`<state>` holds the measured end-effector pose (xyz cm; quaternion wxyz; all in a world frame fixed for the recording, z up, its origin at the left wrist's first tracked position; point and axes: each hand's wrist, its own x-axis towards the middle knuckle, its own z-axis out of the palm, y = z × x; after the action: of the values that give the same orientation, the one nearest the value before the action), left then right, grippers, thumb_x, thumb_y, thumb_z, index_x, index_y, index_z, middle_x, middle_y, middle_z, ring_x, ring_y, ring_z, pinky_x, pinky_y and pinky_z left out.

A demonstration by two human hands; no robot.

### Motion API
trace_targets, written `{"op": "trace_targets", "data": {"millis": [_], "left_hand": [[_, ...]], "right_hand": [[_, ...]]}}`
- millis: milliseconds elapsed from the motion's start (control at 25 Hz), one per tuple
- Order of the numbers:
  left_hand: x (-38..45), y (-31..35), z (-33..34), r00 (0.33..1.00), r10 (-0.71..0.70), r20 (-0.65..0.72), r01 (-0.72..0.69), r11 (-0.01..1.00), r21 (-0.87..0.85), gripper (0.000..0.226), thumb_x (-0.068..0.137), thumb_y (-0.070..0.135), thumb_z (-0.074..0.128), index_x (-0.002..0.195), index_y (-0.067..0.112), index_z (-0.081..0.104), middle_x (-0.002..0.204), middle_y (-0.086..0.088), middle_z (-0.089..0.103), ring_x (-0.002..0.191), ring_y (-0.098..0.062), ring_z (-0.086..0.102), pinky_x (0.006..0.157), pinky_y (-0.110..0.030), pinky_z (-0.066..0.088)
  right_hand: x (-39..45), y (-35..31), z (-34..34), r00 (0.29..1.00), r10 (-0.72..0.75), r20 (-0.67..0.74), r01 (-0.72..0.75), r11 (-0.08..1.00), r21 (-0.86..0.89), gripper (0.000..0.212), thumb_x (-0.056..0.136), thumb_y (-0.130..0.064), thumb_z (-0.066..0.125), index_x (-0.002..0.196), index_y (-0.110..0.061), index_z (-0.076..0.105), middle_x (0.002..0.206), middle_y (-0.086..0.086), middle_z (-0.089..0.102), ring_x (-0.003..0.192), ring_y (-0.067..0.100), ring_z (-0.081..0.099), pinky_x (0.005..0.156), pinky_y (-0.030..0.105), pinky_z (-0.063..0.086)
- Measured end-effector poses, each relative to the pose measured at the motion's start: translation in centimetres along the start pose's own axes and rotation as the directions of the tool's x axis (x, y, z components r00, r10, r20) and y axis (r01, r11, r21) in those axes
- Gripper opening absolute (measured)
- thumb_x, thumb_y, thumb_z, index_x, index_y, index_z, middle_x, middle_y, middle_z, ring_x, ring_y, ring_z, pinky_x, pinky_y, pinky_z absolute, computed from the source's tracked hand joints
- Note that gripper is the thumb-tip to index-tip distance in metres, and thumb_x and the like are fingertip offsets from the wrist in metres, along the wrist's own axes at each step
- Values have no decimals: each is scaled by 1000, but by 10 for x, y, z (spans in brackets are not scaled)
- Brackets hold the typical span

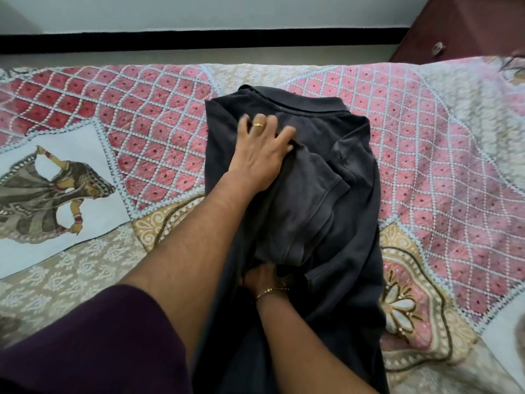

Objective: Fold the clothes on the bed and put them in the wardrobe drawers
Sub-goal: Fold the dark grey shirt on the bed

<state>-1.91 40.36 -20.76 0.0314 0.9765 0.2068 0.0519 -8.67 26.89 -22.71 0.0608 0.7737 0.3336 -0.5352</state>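
A dark grey polo shirt lies lengthwise on the bed, collar at the far end, with one sleeve folded in over its middle. My left hand presses flat on the shirt just below the collar, fingers spread, a ring on one finger. My right hand, with a bangle at the wrist, is lower down at the shirt's middle. Its fingers are buried in the cloth under the folded sleeve and grip a fold there.
The bed is covered by a pink and white patterned bedspread with a dancer print at the left. A reddish-brown wooden cabinet with a round knob stands at the far right corner. Beyond the bed runs a wall with a black skirting strip.
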Motion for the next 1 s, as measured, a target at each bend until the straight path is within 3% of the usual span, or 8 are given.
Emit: {"op": "trace_targets", "data": {"millis": [200,360,520,640,720,800,880,1000], "left_hand": [[-42,-7,7,882,-195,-429,115,972,-206,34,90,35,45,120,18,44,122,-14,44,122,-28,26,103,-60,32],[-127,-8,-1,856,-355,-377,241,917,-317,43,90,36,45,121,7,55,117,-21,53,110,-38,48,88,-46,43],[-225,4,-14,853,-495,-164,404,826,-392,55,91,42,46,131,4,46,114,-20,56,101,-38,56,81,-43,45],[-284,19,-24,809,-585,54,571,761,-308,56,95,40,46,140,9,35,121,-15,55,105,-34,55,80,-42,43],[-313,25,-29,804,-589,77,589,772,-238,48,96,40,43,132,9,46,112,-15,62,98,-36,59,76,-41,44],[-330,27,-32,823,-566,48,560,794,-237,42,95,42,41,109,7,60,98,-15,66,87,-37,62,68,-40,45],[-348,28,-38,825,-552,119,564,799,-207,39,96,41,40,104,8,59,101,-12,64,91,-34,61,71,-40,44],[-375,30,-46,789,-577,211,613,763,-205,39,96,45,40,101,10,55,101,-9,62,95,-30,59,72,-37,43]], "right_hand": [[-7,-1,1,998,-12,-55,10,1000,-19,45,103,-22,24,140,1,35,148,19,32,137,31,30,108,32,21],[-14,1,9,949,-99,-300,92,995,-36,43,102,-21,26,139,-4,40,146,15,38,134,32,34,107,34,26],[-15,4,18,851,-115,-512,138,990,8,44,100,-23,34,142,-10,36,149,12,33,135,32,32,107,36,28],[-22,11,33,699,-134,-703,322,936,141,46,87,-20,39,120,9,53,130,29,50,118,42,47,94,40,37],[-36,12,51,501,-11,-866,522,801,292,56,74,-22,33,106,18,55,111,36,57,102,48,54,83,44,40],[-49,8,72,386,194,-902,626,663,410,59,82,-27,30,118,14,51,112,35,58,102,46,55,82,41,38],[-66,-3,89,440,283,-852,645,560,519,53,94,-34,32,111,8,60,107,30,63,102,40,57,82,34,36],[-87,-18,105,594,310,-743,541,529,654,45,99,-35,39,65,-11,57,69,9,58,81,29,51,74,33,35]]}}
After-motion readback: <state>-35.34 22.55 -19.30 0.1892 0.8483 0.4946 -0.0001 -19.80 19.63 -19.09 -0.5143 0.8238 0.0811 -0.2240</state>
